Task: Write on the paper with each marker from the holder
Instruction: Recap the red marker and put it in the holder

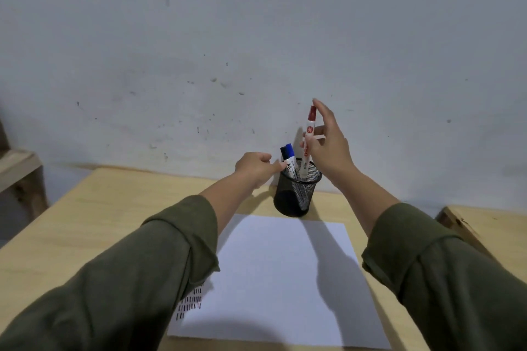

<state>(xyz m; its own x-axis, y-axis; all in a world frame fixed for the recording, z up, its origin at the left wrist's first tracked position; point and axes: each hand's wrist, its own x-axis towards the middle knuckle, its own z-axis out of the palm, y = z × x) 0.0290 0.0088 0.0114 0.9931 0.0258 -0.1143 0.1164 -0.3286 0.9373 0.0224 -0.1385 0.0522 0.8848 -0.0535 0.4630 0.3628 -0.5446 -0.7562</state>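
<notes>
A black mesh holder (296, 194) stands on the wooden table (99, 208) just beyond a white paper (271, 279). A black-capped marker (285, 158) and a blue-capped marker (291, 157) stand in it. My right hand (328, 145) is shut on a red-capped marker (308, 139), held upright with its lower end inside the holder's mouth. My left hand (256, 167) has curled fingers touching the holder's left rim. Rows of short dark strokes (189, 303) show on the paper beside my left sleeve, partly hidden by it.
A grey scuffed wall (256, 37) rises right behind the table. A wooden shelf or stool (20, 168) stands at the left, and another wooden surface (484, 228) at the right.
</notes>
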